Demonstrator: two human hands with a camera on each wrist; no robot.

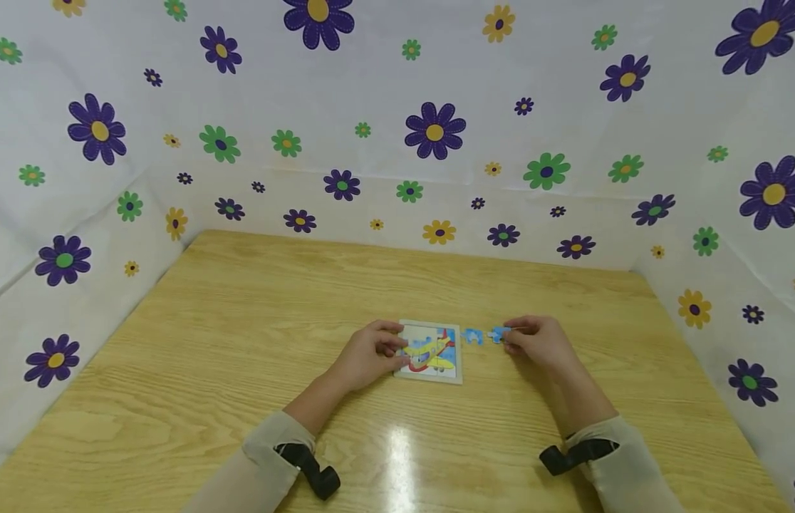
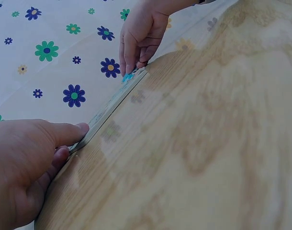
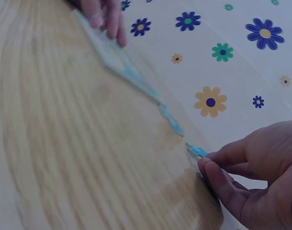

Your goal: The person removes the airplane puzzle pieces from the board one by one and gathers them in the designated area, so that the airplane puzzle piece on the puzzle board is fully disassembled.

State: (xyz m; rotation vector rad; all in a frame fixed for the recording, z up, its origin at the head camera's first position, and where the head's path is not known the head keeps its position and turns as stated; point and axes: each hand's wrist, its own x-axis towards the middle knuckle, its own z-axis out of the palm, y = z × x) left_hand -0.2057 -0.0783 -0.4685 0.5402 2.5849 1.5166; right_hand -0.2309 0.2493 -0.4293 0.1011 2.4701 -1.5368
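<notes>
A small jigsaw puzzle tray lies flat on the table, with a picture of a yellow and red airplane on blue inside its pale rim. My left hand grips the tray's left edge, its thumb on top in the left wrist view. To the right of the tray, my right hand pinches a blue jigsaw piece between thumb and fingers, close to the tabletop. Between that piece and the tray lies another blue jigsaw piece, near the rim and touched by neither hand.
The wooden table extends around the puzzle on all sides. White cloth printed with flowers hangs behind it and along both sides. Black straps with small dark devices sit on both sleeves.
</notes>
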